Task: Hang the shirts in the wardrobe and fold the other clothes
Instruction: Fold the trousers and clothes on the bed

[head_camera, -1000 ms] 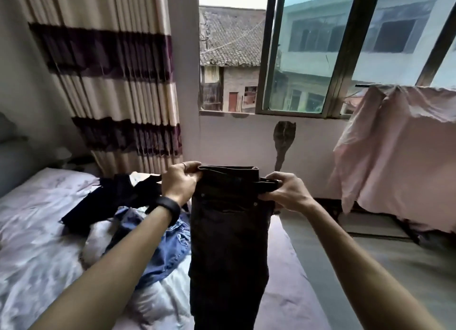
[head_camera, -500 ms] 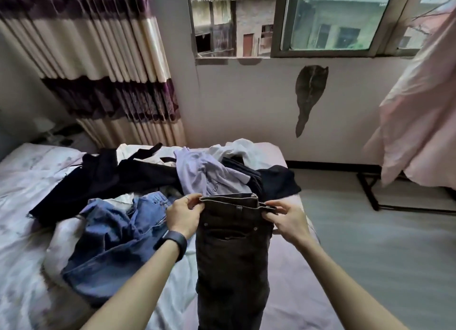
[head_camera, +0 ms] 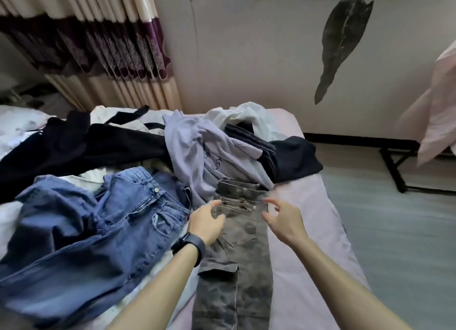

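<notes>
Head view: we're working on the bed point(head_camera: 308, 206), grey trousers point(head_camera: 244, 268) lying along its right edge, long axis pointing away from us, waistband far. Our left hand point(head_camera: 206, 221) and right hand point(head_camera: 281, 218) are flanking the waistband, fingers loose, gripping nothing, equally near.

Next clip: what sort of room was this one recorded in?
Most likely a home bedroom. A bed with a pink sheet fills the foreground, blue jeans and a lilac shirt lie loose on it, and a striped pleated curtain hangs behind.
</notes>
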